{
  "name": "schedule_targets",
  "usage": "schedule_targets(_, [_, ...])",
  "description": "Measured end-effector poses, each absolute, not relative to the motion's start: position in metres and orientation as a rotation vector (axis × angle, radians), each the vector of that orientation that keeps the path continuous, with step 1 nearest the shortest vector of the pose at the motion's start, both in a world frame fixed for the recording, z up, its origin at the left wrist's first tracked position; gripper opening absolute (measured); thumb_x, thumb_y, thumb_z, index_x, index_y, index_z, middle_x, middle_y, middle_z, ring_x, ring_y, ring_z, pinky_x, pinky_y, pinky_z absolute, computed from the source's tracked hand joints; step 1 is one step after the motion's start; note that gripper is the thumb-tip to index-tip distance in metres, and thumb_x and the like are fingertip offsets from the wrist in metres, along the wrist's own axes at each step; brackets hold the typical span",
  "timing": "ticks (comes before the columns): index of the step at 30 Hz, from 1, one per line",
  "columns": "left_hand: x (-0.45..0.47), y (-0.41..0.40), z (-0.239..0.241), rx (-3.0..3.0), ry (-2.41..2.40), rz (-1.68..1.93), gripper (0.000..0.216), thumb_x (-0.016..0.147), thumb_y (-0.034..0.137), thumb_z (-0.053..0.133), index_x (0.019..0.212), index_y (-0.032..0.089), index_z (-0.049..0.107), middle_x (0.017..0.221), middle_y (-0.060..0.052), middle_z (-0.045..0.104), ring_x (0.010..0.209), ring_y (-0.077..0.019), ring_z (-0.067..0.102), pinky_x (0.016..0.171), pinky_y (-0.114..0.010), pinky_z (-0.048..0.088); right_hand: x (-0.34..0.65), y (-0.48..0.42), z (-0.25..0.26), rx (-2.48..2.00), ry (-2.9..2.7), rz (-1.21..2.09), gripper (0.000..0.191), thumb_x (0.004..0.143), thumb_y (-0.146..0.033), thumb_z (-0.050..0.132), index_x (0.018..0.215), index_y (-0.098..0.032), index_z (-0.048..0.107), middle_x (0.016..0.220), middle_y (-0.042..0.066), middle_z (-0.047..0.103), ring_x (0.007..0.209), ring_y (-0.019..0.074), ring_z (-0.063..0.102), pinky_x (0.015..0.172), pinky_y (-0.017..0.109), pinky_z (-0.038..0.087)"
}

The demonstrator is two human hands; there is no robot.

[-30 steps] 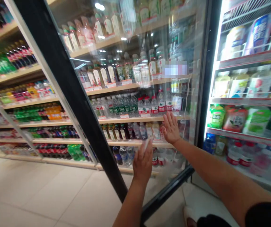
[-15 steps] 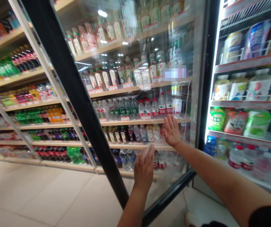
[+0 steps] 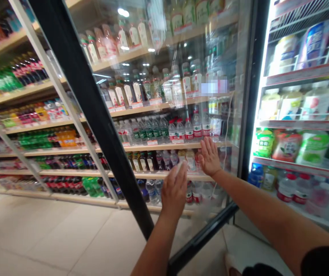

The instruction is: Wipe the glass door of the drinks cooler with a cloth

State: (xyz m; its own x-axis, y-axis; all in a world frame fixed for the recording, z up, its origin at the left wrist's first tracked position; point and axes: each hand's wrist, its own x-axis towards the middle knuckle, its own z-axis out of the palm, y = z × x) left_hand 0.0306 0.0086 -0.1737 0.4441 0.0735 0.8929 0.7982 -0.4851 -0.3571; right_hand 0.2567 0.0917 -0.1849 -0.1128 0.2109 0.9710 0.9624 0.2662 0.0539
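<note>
A tall glass door (image 3: 204, 234) with a black frame stands swung out from a lit drinks fridge. My right hand (image 3: 209, 158) lies flat on the glass, fingers stretched out. Lower and to its left, my left hand (image 3: 174, 188) is closed around a thin whitish wad (image 3: 179, 168), which looks like a cloth or tissue pressed to the glass. Most of the wad is hidden behind the fingers.
Through the door show wooden shelves (image 3: 149, 175) of bottled drinks, running on to the left. On the right, the fridge shelves (image 3: 296, 125) hold several bottles and packs. A white cable (image 3: 226, 134) hangs behind the glass. Pale floor tiles (image 3: 66, 237) lie at lower left.
My left hand has slid a little up the glass with the whitish wad. My right hand has stayed in nearly the same place on the door.
</note>
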Motion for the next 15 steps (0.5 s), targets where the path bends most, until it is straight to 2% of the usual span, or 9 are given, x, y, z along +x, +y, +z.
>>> schedule_targets(4, [0.021,0.015,-0.132,-1.615,-0.888,-1.268,0.058,0.093,0.009,0.050,0.148,0.025,0.039,0.143,-0.001,0.054,0.143,-0.0210,0.034,0.117,-0.040,0.029,0.258,0.091,-0.186,-1.128,-1.555,-0.940,0.065,0.101,-0.036,0.027,0.159,-0.023,0.000,0.166,0.010,0.014,0.153,0.0303,0.013,0.119,0.056,0.025])
schedule_targets(11, [0.048,0.011,-0.188,-1.933,-0.658,-0.992,0.044,0.096,0.012,0.045,0.138,0.023,0.053,0.143,0.000,0.054,0.128,-0.0156,0.052,0.108,-0.030,0.039,0.255,0.091,-0.184,-1.125,-1.533,-0.973,0.064,0.101,-0.034,0.025,0.158,-0.022,-0.002,0.166,0.010,0.014,0.153,0.0292,0.013,0.119,0.055,0.024])
schedule_targets(15, [0.032,0.012,-0.151,-1.813,-0.853,-1.180,0.055,0.094,0.010,0.049,0.147,0.024,0.042,0.144,-0.001,0.053,0.137,-0.0210,0.043,0.112,-0.037,0.036,0.255,0.091,-0.184,-1.106,-1.532,-0.979,0.064,0.101,-0.034,0.025,0.158,-0.022,0.000,0.166,0.009,0.013,0.153,0.0287,0.010,0.120,0.054,0.023])
